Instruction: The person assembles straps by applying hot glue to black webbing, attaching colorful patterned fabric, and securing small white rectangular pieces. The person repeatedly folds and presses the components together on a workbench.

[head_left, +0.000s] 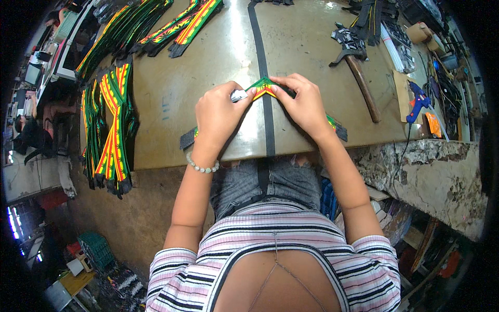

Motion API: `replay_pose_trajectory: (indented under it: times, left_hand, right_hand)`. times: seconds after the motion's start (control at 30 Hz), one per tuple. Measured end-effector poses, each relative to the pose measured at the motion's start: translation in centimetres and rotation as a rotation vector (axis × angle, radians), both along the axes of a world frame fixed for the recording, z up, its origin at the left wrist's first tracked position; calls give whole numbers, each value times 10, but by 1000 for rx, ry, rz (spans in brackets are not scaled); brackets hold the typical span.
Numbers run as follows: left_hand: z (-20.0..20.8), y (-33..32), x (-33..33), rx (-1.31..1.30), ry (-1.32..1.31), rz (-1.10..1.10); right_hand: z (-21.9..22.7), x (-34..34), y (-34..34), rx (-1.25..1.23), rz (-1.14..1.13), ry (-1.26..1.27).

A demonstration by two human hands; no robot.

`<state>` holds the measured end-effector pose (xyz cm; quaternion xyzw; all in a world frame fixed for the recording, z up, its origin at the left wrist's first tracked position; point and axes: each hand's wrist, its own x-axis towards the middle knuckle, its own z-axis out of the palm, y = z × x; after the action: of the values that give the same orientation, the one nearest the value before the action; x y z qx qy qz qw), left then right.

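Note:
Both hands pinch the peak of a green, yellow and red patterned woven strap (pixel 265 89), bent into an upside-down V above the table. My left hand (pixel 221 112) has thumb and fingers closed on the left side of the bend. A small white and dark piece (pixel 238 95) sticks out between those fingers; its kind I cannot make out. On the right side of the bend, my right hand (pixel 301 101) grips with thumb below and fingers above. The strap's dark ends show beyond both wrists; my hands and forearms hide much of its length.
Bundles of similar straps (pixel 112 125) hang over the table's left edge, with more straps (pixel 195 26) at the far left. A black band (pixel 260 47) runs down the table (pixel 208 62). To the right lie a hammer (pixel 361 86), black buckles (pixel 349 40) and a blue glue gun (pixel 417 101).

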<state>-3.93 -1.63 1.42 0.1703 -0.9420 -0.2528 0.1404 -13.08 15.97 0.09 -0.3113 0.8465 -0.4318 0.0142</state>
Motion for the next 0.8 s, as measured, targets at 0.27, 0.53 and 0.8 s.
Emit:
replay_pose_trajectory:
  times: [0.27,0.53,0.8]
  left_hand:
    - [-6,1,-4,-67,84,-2]
    - [-5,6,-4,-19,96,-55]
    - [-6,9,-3,-25,64,-201]
  right_hand:
    - [-5,1,-3,-19,-36,23]
    - [-3,11,-5,213,-18,413]
    - [9,3,20,211,-5,402]
